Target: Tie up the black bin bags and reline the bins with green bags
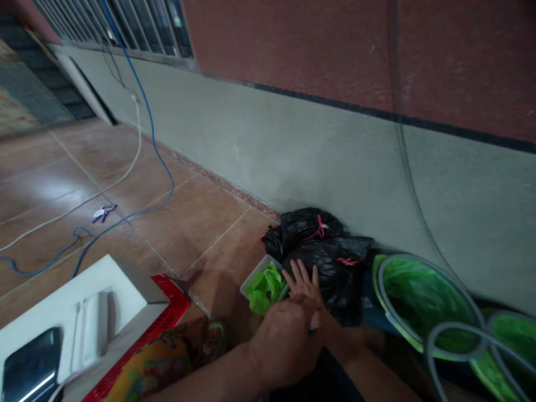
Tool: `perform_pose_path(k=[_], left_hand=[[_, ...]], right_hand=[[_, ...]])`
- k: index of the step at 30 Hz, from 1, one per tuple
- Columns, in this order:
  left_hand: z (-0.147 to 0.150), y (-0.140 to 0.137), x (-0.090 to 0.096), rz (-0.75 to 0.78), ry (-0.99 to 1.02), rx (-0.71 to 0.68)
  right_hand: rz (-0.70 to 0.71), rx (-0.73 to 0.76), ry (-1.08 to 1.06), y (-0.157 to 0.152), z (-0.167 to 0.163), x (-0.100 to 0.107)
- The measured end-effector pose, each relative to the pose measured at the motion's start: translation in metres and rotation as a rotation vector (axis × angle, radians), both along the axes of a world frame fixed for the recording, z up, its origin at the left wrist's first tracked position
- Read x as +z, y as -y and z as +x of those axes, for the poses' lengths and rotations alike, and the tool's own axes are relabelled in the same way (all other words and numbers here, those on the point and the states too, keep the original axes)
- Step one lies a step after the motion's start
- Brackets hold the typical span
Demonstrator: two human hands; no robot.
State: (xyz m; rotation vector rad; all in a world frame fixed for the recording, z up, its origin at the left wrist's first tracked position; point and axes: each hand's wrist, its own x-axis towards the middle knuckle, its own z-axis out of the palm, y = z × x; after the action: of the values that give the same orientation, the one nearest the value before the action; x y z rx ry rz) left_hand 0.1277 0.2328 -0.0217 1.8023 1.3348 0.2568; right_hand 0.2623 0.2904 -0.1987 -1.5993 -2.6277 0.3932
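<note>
My right hand reaches forward at the lower middle, its fingers spread over a black plastic bag; whether it touches the bag I cannot tell. My left hand is closed across the base of my right hand, near the wrist. A small light-blue spot shows beside it, too little to name. What the left fingers hold, if anything, is hidden. Just left of the right fingers stands a whitish plastic container with a crumpled green plastic bag in it. Another black bag, with a red tie, lies behind.
Bins with green liners and grey rims stand at right; a loose grey ring lies over them. A white box carries a dark phone. Blue cable and a small tool lie on the tiles beside the wall.
</note>
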Motion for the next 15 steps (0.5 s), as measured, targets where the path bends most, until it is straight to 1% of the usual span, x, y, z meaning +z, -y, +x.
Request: perform_pose_path(k=[1,2,5,8,10,13,15], left_hand=[[-0.001,0.001,0.001,0.002,-0.004,0.008],[-0.002,0.002,0.001,0.004,-0.005,0.017],[-0.005,0.003,0.005,0.020,-0.019,0.022],[-0.008,0.002,0.007,0.027,-0.035,0.005],[-0.008,0.001,0.007,0.028,-0.036,-0.009],[-0.006,-0.001,0.006,0.022,-0.038,-0.017],[-0.005,-0.002,0.006,0.024,-0.050,-0.024]], right_hand=[[-0.045,0.015,0.090,-0.009,0.006,-0.008],[-0.052,-0.005,0.173,-0.018,0.016,-0.014],[0.035,-0.121,0.334,-0.048,0.060,-0.023],[0.106,-0.213,0.443,-0.064,0.092,-0.025],[0.054,-0.254,0.476,-0.062,0.097,-0.029],[-0.081,-0.300,0.490,-0.050,0.088,-0.036],[-0.086,-0.312,0.472,-0.042,0.078,-0.037]])
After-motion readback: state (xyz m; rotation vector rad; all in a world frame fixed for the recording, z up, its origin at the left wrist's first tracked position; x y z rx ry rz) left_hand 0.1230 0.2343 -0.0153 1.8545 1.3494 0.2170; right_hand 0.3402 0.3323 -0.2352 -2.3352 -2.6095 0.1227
